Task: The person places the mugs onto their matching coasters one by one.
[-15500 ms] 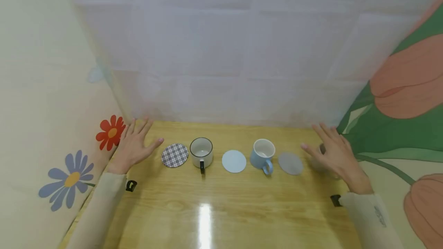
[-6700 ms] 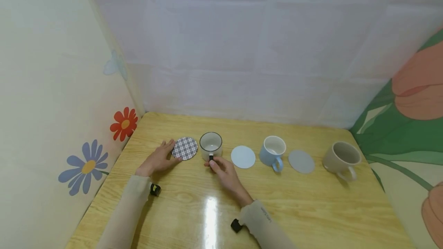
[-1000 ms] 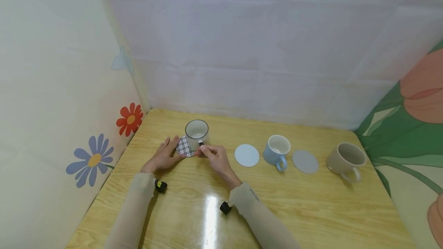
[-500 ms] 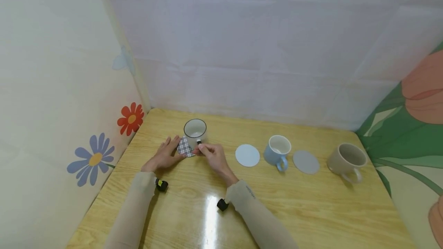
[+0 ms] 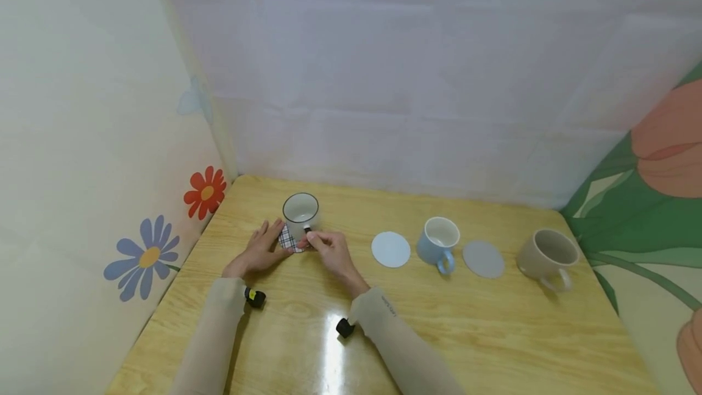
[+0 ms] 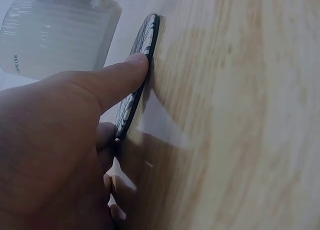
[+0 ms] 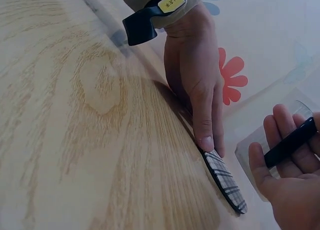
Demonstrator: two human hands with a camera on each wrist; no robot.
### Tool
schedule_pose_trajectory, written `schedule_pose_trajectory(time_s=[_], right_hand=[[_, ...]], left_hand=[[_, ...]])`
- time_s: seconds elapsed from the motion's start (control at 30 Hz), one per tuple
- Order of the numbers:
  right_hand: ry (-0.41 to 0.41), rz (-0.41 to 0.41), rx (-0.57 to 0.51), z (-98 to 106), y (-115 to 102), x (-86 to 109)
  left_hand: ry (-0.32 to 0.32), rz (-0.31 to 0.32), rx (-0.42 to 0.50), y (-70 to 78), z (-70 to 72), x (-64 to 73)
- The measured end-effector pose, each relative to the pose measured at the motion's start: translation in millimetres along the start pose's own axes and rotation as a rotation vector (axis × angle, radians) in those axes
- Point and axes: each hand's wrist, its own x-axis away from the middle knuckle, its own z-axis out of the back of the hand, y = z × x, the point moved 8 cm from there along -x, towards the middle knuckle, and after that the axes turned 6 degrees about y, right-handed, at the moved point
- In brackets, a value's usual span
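Observation:
My right hand [image 5: 333, 255] pinches the dark handle of a white enamel-style mug [image 5: 300, 209] with a black rim. In the left wrist view, the mug [image 6: 57, 35] hangs over a round plaid coaster [image 6: 135, 100], with a gap below its base. My left hand [image 5: 259, 253] lies on the table at the coaster's left side, fingers spread. Its thumb touches the near edge and another finger the far edge. From above, the mug and right fingers hide part of the plaid coaster [image 5: 287, 238]; the right wrist view shows its edge.
To the right stand a pale blue round coaster [image 5: 390, 249], a light blue mug [image 5: 431, 247], a grey round coaster [image 5: 483, 259] and a beige mug [image 5: 537, 258] on the wooden table [image 5: 493, 334]. White cloth [image 5: 351, 108] hangs along the back; floral cloths flank both sides.
Earlier the mug stood between the plaid and pale blue coasters. My right hand has taken its handle, lifted it and carried it left above the plaid coaster. My left hand has come to that coaster.

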Motion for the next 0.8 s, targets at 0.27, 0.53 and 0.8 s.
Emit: schedule_pose_trajectory(time_s=[0.27, 0.53, 0.8], right_hand=[[0.009, -0.035, 0.030, 2, -1, -2.6], [0.020, -0.042, 0.028, 6, 1, -7.9], [-0.009, -0.016, 0.002, 1, 3, -10.6]], left_hand=[[-0.008, 0.033, -0.008, -3.0, -0.6, -1.0], [0.001, 0.023, -0.008, -6.6, -3.0, -3.4], [0.009, 0.013, 0.006, -4.4, -2.5, -1.1]])
